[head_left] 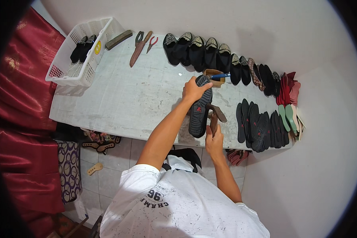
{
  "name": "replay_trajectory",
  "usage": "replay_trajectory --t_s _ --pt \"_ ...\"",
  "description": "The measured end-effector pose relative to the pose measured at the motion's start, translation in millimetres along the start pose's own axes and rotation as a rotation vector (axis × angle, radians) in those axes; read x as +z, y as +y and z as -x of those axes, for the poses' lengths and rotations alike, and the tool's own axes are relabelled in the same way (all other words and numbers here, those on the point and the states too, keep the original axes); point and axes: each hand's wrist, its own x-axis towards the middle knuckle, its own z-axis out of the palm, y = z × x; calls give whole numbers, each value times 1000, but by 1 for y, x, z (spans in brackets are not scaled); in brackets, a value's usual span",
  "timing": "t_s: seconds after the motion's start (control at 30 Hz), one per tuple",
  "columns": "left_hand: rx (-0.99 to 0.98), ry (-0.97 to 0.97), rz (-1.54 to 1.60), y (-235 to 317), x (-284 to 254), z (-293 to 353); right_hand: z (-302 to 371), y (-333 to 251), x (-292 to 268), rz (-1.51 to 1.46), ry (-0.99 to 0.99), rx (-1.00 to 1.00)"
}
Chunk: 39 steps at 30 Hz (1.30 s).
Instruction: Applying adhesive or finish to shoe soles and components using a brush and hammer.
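Near the table's front edge, a black shoe (198, 117) is turned over, its ridged sole with a small red mark facing up. My left hand (194, 90) is closed around its far end. In my right hand (214, 139) is a hammer (217, 112), gripped by its wooden handle. The dark hammer head lies close beside the sole's right edge; whether it touches cannot be told. Just beyond my left hand stands a small tan container (218, 79) with a blue-handled tool (221, 75) across it. The shoe's upper is hidden underneath.
Along the wall stands a row of black shoes (197, 51). Several black soles (253, 123) lie at the right, beside green insoles (290, 117). At the back left are a white basket (89, 67), a sharpening-stone-like block (119, 39), a sheathed knife (139, 52) and red-handled pliers (152, 43).
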Motion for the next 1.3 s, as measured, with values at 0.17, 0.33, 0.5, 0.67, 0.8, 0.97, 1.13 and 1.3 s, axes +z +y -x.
replay_trajectory --t_s 0.17,0.33,0.5,0.67,0.8,0.97,1.13,1.3 --pt "4 19 -24 -8 2 -4 -23 -28 -31 -360 -73 225" --pt "-27 -4 -12 -1 1 -1 -13 -26 -34 -420 79 -47" --pt "3 29 -26 -9 7 -1 26 36 20 -136 32 -54" --pt "11 25 -18 -4 3 -4 9 -22 -25 -282 -72 211" --pt "-15 24 -25 -4 0 -2 1 -47 -48 -576 11 -63" --pt "-25 -7 20 3 0 0 7 23 3 -13 111 -339" --pt "-4 18 -12 -8 -1 -5 33 30 3 -300 -64 259" --pt "-23 -6 -19 -5 0 -5 47 42 2 -582 -17 398"
